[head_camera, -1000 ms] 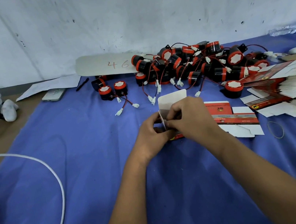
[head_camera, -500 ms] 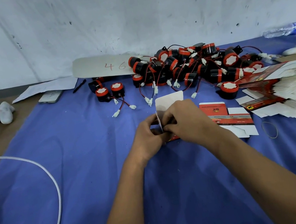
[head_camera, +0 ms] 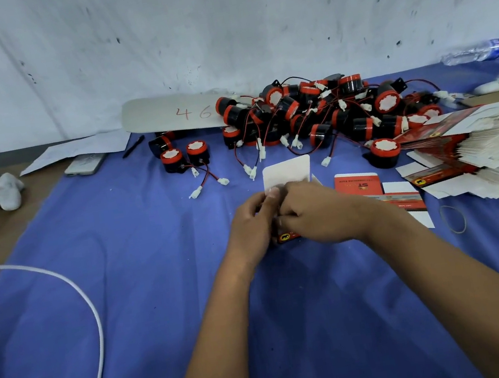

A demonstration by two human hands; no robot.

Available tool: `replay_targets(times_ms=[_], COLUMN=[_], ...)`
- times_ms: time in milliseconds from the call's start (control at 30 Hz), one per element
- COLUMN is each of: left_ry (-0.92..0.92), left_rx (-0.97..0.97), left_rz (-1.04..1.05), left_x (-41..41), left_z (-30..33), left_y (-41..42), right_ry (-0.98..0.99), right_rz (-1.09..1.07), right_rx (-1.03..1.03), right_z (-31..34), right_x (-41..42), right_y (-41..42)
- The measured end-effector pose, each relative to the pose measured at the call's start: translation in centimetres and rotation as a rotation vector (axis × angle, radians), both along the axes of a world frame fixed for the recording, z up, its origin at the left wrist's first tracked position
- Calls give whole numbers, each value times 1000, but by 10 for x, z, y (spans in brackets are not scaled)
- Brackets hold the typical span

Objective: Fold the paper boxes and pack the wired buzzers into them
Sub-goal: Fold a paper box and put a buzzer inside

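Observation:
My left hand (head_camera: 255,225) and my right hand (head_camera: 320,214) both grip one small red-and-white paper box (head_camera: 286,172) over the blue cloth, its white flap standing up behind my fingers. A pile of black-and-red wired buzzers (head_camera: 311,114) lies at the back, with two separate buzzers (head_camera: 185,158) to its left. A flat unfolded box (head_camera: 381,193) lies just right of my hands. A fanned stack of flat boxes (head_camera: 476,155) sits at the right edge.
A blue cloth (head_camera: 124,272) covers the table. A white cable (head_camera: 73,296) curves at the left. A phone (head_camera: 84,165), a pen (head_camera: 133,146) and papers lie at the back left. A rubber band (head_camera: 453,218) and a plastic bottle (head_camera: 473,51) are at the right.
My hands have kept working on the same box, and its white flap now faces the camera more squarely. The view has shifted slightly.

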State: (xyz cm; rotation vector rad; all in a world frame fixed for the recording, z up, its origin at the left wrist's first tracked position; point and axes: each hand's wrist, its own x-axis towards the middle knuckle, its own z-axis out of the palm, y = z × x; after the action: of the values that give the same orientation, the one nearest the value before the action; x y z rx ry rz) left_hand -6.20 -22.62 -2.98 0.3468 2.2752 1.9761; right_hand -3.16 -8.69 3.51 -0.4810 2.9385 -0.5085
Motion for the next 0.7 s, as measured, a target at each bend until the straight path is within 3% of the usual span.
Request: replay_targets(times_ms=[100,167,200,233,300,367,400,600,700], left_ry=[72,88,97,97,85,87,99,182,167], left_rx=[-21,-44,-55,-54,-33,-19,-6,95,96], left_rz=[59,93,103,97,52,37,47,78,121], left_x=[1,1,1,1,1,1,1,3,-2], left_z=[-4,-6,-6,-6,-7,-6,-6,-10,-14], left_y=[6,10,10,10,8,8,10,15,14], right_ry=[345,592,625,566,265,20,1,185,120], right_rz=[-73,-313,-470,-599,-660,-520,-442,-226,-104], right_rx=[-351,-672,-798,-897,-1016,-1056,-1028,-982,-826], right_z=[-4,-13,-19,-24,-38,-50,-56,-73,-73], right_x=[7,10,8,5,-3,-5,-5,-2,1], right_y=[17,30,35,40,45,45,45,44,57])
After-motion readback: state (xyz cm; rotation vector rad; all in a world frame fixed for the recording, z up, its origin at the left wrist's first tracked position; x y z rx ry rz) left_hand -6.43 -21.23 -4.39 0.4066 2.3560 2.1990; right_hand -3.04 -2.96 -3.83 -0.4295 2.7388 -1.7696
